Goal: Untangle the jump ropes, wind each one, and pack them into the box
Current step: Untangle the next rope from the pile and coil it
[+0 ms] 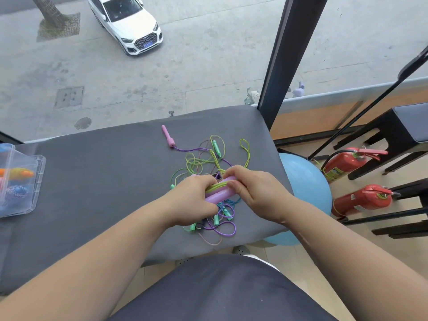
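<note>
Hands meet mid-table over the tangle (208, 163); left hand (192, 200) grips lilac handle (220, 193), lying left-right; right hand (257, 193) pinches green cord (216, 186) atop it; box (38, 172) far left, nearer the left.

Two arms in view: left forearm (104, 256) and right forearm (347, 256), both bare from frame edge to wrist. Left hand (192, 200) and right hand (257, 193) uncovered. Body clad in a plain dark grey-blue garment (220, 290). A narrow white edge (259, 259) shows at its upper right border.
</note>
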`<state>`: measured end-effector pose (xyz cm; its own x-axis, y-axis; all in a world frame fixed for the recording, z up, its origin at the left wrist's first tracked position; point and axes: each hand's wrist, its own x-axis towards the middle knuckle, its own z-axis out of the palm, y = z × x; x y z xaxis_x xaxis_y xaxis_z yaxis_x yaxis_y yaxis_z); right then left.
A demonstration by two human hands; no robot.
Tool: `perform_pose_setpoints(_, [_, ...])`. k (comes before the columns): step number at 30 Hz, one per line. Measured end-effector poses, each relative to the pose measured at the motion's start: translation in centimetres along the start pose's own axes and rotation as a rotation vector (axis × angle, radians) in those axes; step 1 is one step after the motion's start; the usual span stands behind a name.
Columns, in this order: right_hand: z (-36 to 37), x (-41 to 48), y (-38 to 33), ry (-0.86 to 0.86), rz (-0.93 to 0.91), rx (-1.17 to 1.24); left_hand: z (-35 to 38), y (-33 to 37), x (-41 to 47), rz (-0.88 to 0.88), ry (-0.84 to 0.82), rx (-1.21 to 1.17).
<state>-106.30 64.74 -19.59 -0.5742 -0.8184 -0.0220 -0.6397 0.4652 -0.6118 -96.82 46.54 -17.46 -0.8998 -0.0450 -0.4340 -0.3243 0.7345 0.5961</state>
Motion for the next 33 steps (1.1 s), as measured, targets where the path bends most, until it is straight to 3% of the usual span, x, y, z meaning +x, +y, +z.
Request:
perform_pose_setpoints(6, [-0.6, 0.1, 0.1, -0.019, -0.064, -0.153, -0.4, 0.6, 0.5, -0.047, -0.071, 0.111])
perform_pose_setpoints(14, [-0.8, 0.0, 1.6, -0.058, -0.114, -0.388, -1.6, -0.1, 1.0, -0.095, -0.036, 0.154])
perform_pose_setpoints(21, [-0.4, -0.9, 2.6, 0.053, -0.218, -0.439, -2.0, 0.0, 0.4, -0.123, -0.070, 0.013])
perform_pose_setpoints(33, [-0.2, -0.8, 2.3, 0.106, -0.230, -0.344, -2.2, -0.1, -0.3, -0.140, -0.121, -0.244])
